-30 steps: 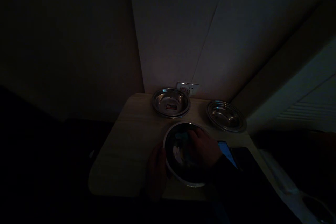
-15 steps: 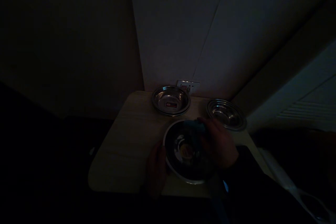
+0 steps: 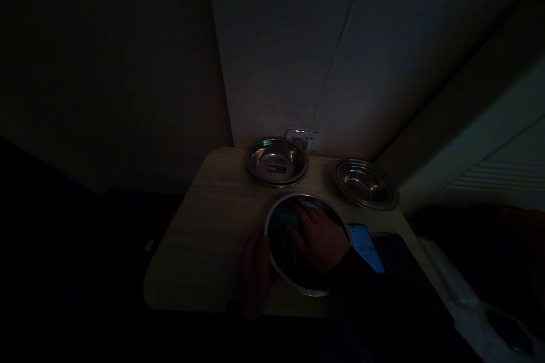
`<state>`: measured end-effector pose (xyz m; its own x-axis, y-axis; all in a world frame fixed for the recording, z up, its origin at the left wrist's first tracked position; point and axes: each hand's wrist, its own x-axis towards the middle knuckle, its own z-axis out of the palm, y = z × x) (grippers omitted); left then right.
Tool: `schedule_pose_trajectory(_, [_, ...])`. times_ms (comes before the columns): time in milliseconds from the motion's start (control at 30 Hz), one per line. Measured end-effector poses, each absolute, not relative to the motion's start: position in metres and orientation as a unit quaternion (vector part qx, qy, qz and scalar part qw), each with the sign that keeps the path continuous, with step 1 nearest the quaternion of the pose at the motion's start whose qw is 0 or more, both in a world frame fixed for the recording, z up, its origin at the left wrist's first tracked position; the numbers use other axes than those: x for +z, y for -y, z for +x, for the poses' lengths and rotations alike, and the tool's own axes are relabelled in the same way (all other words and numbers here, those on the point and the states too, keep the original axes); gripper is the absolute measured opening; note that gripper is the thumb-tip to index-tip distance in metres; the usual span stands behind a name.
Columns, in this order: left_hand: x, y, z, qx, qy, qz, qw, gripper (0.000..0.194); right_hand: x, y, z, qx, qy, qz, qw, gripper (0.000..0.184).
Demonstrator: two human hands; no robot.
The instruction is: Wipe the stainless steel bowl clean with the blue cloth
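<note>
A round metal bowl (image 3: 279, 264) with a shiny rim sits near the front of the wooden table. At its left edge, my left hand (image 3: 254, 269) grips the rim, with the thumb on top. Inside the bowl, my right hand (image 3: 321, 238) presses a teal cloth (image 3: 289, 219) against the inner wall; its fingers are bent over the cloth. Dim light hides most of the bowl's inside and the lower fingers of both hands.
On the pale wooden table (image 3: 200, 238), stacked metal bowls (image 3: 272, 159) with a label stand at the back, and more stacked bowls (image 3: 367, 182) at the back right. A lit phone (image 3: 366, 248) lies right of the bowl, near a dark flat object (image 3: 409, 261). A socket (image 3: 304, 139) is on the wall.
My right hand swept with the cloth to the bowl's right side, then came back left into it. The phone was covered and shows again. My left hand has stayed at the rim.
</note>
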<state>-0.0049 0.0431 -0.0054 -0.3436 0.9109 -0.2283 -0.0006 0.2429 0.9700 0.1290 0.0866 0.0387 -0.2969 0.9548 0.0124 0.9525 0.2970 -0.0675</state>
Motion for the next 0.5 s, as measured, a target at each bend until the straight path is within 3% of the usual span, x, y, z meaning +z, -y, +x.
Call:
schedule_pose_trajectory(233, [-0.008,-0.044,-0.006,0.502,-0.651,0.376,0.427,0.038,0.041,-0.089,0.131,-0.002,0.817,-0.577,-0.020,0.027])
schedule_pose_trajectory(500, [-0.002,-0.042,-0.006,0.503,-0.639,0.376,0.445,0.041,0.043,-0.090,0.147,-0.031,0.782,-0.622,0.036,0.031])
